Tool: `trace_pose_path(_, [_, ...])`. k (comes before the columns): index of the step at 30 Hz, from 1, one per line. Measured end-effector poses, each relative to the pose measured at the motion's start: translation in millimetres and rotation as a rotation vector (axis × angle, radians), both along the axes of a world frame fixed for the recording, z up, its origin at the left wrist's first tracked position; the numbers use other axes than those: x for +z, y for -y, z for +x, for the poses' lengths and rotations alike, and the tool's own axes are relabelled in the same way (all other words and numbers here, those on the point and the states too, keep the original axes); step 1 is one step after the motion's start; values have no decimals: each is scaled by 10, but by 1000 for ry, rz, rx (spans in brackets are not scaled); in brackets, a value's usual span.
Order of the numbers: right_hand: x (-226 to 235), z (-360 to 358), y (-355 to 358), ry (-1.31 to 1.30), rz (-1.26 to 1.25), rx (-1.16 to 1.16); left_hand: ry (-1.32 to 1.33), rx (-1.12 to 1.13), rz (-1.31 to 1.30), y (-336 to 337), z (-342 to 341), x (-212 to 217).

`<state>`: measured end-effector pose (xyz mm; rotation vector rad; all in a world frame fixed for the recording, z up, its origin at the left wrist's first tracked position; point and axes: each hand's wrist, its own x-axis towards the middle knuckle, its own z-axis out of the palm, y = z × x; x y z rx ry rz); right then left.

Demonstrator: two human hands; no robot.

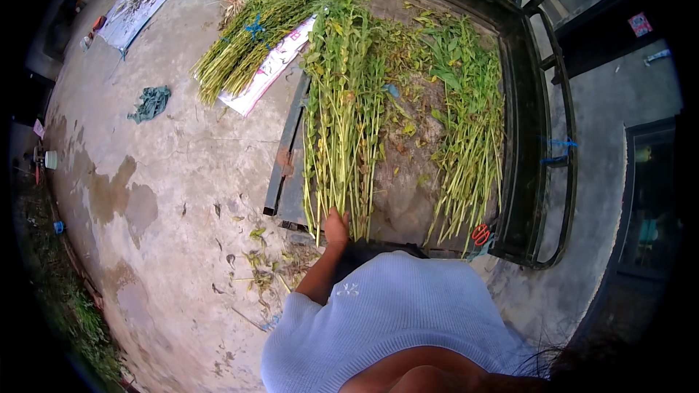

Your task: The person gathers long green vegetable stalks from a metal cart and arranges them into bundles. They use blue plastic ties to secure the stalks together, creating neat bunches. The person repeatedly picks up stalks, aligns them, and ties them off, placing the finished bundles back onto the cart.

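Observation:
My left hand [336,230] is at the near, cut ends of a bundle of long green plant stalks [342,116], its fingers closed around some of them. These stalks have leafy tops and small pods along their length, and lie pointing away from me on a dark metal cart bed [408,204]. A second, looser pile of leafy stalks [470,131] lies on the right side of the bed. My right hand is out of view, with no part of its arm showing beyond my body.
Orange-handled scissors [480,233] lie at the bed's near right corner, beside the raised metal side rail [568,138]. At the far left, a bundle tied with blue string [255,29] rests partly on a white sack [251,94]. A crumpled dark green cloth [151,104] is on the concrete floor.

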<state>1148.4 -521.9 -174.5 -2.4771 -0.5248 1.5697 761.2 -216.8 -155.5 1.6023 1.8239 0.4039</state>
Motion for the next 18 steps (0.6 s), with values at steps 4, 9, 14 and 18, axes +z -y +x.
trace_pose_path(4, [66,-295,-399,-98,111,-39,1,-41,-141,56,-75,-142])
trace_pose_path(9, [486,-505,-713,-142,234,-149,59,-126,-362,-28,-52,-366])
trace_pose_path(14, [887,-505,-730,-78,142,-236,63,-95,-365,-42,-69,-261])
trace_pose_path(18, [335,-88,259,-183,439,-169,121,-81,-187,47,-2,-196])
